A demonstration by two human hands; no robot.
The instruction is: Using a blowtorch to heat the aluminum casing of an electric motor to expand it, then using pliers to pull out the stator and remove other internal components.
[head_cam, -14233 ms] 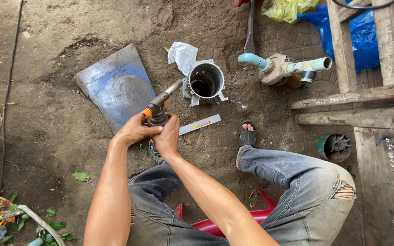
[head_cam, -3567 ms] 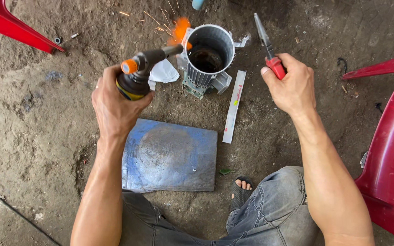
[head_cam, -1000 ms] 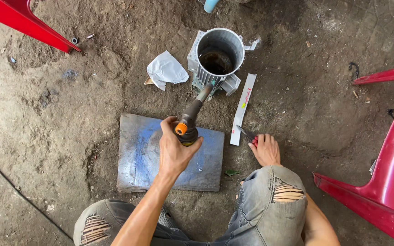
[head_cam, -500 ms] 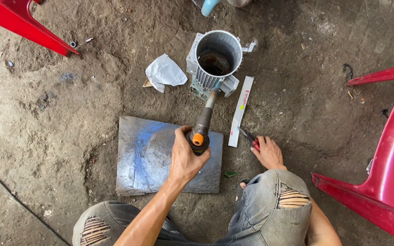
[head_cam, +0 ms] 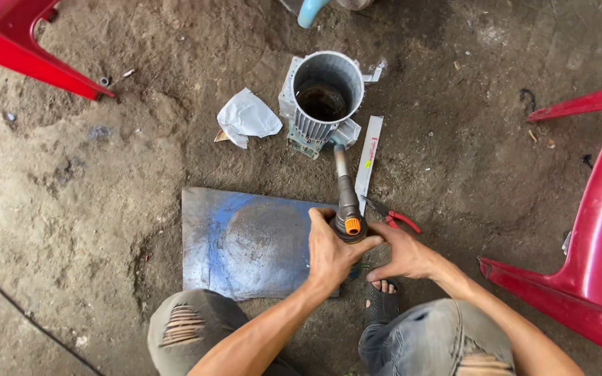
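Observation:
My left hand (head_cam: 330, 252) grips the body of a gas torch (head_cam: 347, 202) with an orange knob, its nozzle pointing up towards a grey ribbed metal cylinder housing (head_cam: 292, 97) that stands open-topped on the dirt. My right hand (head_cam: 407, 255) reaches in from the right, thumb and fingers pinched on the torch by the knob. Red-handled pliers (head_cam: 400, 220) lie on the ground just above my right hand. No flame shows at the nozzle.
A scuffed blue-grey metal sheet (head_cam: 242, 244) lies under my hands. A white flat strip (head_cam: 368, 160) and crumpled white paper (head_cam: 247, 118) lie by the housing. Red plastic chairs stand at top left (head_cam: 22, 49) and right (head_cam: 593, 230). My sandalled foot (head_cam: 383, 296) is below.
My left hand has carried the torch to the right and pointed it at the housing. My right hand has left the ground by the pliers and come onto the torch.

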